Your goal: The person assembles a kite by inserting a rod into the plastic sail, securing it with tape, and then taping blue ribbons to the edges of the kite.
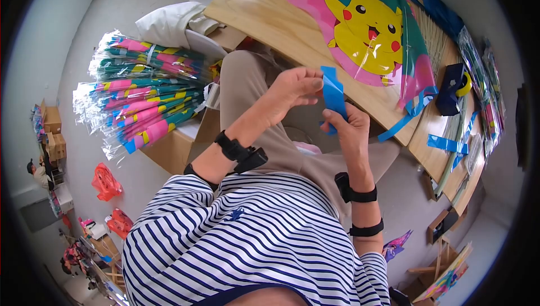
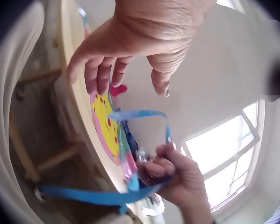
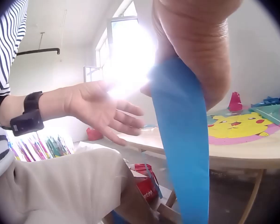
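Observation:
Blue tape point(image 1: 334, 95) is pinched between the thumb and fingers of my right hand point(image 1: 352, 129); its loop and a long end show in the left wrist view point(image 2: 91, 196). My left hand point(image 1: 291, 93) is beside the strip in the head view, and in the right wrist view that hand point(image 3: 102, 112) has its fingers apart with nothing in them. In the left wrist view its relaxed fingers are clear of the tape. A printed sheet with a yellow character point(image 1: 368, 33) lies on the wooden table point(image 1: 270, 14).
Bundles of folded printed film point(image 1: 152, 101) stand at the left by a cardboard box point(image 1: 171, 151). On the table's right are a tape dispenser point(image 1: 450, 89), blue strips point(image 1: 447, 143) and thin sticks point(image 1: 430, 30). Red bags point(image 1: 107, 182) lie on the floor.

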Demonstrator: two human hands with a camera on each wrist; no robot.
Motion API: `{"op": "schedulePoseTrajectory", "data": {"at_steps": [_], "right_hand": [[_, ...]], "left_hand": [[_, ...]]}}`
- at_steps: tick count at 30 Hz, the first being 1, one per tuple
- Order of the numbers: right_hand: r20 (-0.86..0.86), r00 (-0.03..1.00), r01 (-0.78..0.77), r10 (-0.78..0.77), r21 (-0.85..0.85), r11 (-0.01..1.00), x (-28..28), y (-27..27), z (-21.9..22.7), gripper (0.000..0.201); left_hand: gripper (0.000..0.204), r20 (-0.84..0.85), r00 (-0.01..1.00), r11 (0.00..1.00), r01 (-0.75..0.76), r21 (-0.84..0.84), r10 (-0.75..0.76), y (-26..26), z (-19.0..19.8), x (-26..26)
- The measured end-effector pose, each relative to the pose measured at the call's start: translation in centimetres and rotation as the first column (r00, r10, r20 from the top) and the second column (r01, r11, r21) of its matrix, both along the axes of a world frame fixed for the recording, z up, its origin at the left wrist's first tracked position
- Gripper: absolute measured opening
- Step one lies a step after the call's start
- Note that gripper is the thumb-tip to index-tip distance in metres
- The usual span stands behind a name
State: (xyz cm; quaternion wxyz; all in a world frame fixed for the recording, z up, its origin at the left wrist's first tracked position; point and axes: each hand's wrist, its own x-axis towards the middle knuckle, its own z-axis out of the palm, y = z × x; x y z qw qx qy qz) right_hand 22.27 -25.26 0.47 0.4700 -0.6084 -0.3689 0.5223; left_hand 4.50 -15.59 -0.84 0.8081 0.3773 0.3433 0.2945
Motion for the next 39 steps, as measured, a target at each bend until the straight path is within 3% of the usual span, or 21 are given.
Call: {"op": "schedulePoseTrajectory", "data": {"at_steps": [8,12,14,15,16,19,23,24,26,27,28,29,32,33,35,36,39], "right_hand": [[0.210,0.975,-0.075,0.070,0.015,0.997,-0.4,-1.1,-0.4,0.009],[0.282,0.937,-0.182,0.206,-0.109,0.977,0.4,-1.8,-1.7,0.015],[-0.031,0.999,-0.010,0.010,0.011,1.000,-0.1,-1.4,-1.0,0.022],[-0.194,0.978,0.092,-0.080,0.050,0.995,-0.5,-1.0,-0.3,0.025],[-0.217,0.968,0.152,-0.127,0.101,0.983,-0.6,-0.4,0.4,0.031],[-0.246,0.941,0.279,-0.233,0.170,0.945,-0.1,0.6,0.4,0.022],[-0.006,0.936,0.339,-0.352,0.290,0.895,1.5,0.5,-0.6,0.016],[-0.013,0.917,0.382,-0.398,0.312,0.870,1.9,0.3,-0.1,0.015],[-0.031,0.873,0.465,-0.487,0.354,0.811,2.7,-0.2,1.3,0.015],[-0.088,0.872,0.480,-0.481,0.344,0.807,2.9,-0.4,1.7,0.014],[-0.144,0.867,0.497,-0.478,0.333,0.801,3.1,-0.6,2.1,0.014],[-0.126,0.890,0.455,-0.439,0.314,0.833,3.6,-0.9,1.2,0.014],[-0.009,0.952,0.300,-0.307,0.246,0.922,4.4,-1.7,-1.5,0.015],[0.068,0.966,0.232,-0.250,0.207,0.951,4.2,-1.8,-2.1,0.016],[0.047,0.981,0.177,-0.186,0.149,0.973,2.7,-1.3,-3.0,0.016],[0.034,0.987,0.150,-0.156,0.123,0.981,2.0,-0.9,-3.3,0.017],[-0.168,0.972,0.170,-0.165,0.015,0.985,0.7,0.2,-4.6,0.018]], "left_hand": [[0.036,0.192,0.978,0.995,-0.075,-0.063,0.086,2.3,0.8,1.4],[0.037,0.099,0.989,0.993,-0.112,0.038,0.108,2.5,1.7,1.7],[0.040,0.063,0.994,0.990,-0.098,0.103,0.092,2.0,1.9,2.1],[0.039,0.055,0.995,0.987,-0.086,0.136,0.080,1.6,1.7,2.5],[0.039,0.046,0.997,0.983,-0.074,0.168,0.067,1.2,1.4,2.9],[0.038,-0.016,0.999,0.978,-0.033,0.207,0.037,0.1,1.9,3.7],[0.036,-0.075,0.996,0.981,-0.038,0.192,0.054,-0.1,1.3,3.7],[0.035,-0.223,0.975,0.967,0.035,0.251,0.023,0.1,0.1,3.2],[0.033,-0.505,0.863,0.923,0.202,0.328,-0.009,0.6,-3.3,1.8],[0.034,-0.723,0.690,0.779,0.471,0.414,-0.033,0.3,-4.4,1.2],[0.035,-0.883,0.469,0.575,0.717,0.394,0.020,-0.2,-5.4,0.7],[0.037,-0.961,0.236,0.341,0.900,0.272,0.145,-0.6,-5.8,0.5],[0.033,-0.616,0.780,0.592,0.446,0.671,0.111,-0.6,-5.2,1.1],[0.033,-0.496,0.868,0.755,0.334,0.564,-0.014,-0.3,-4.0,1.6],[0.032,-0.156,0.978,0.965,0.168,0.203,-0.138,0.6,-1.1,3.1],[0.025,-0.092,0.987,0.970,0.145,0.194,-0.129,0.5,0.1,3.9],[0.020,-0.214,0.975,0.961,0.120,0.249,-0.066,1.6,-1.9,5.1]]}}
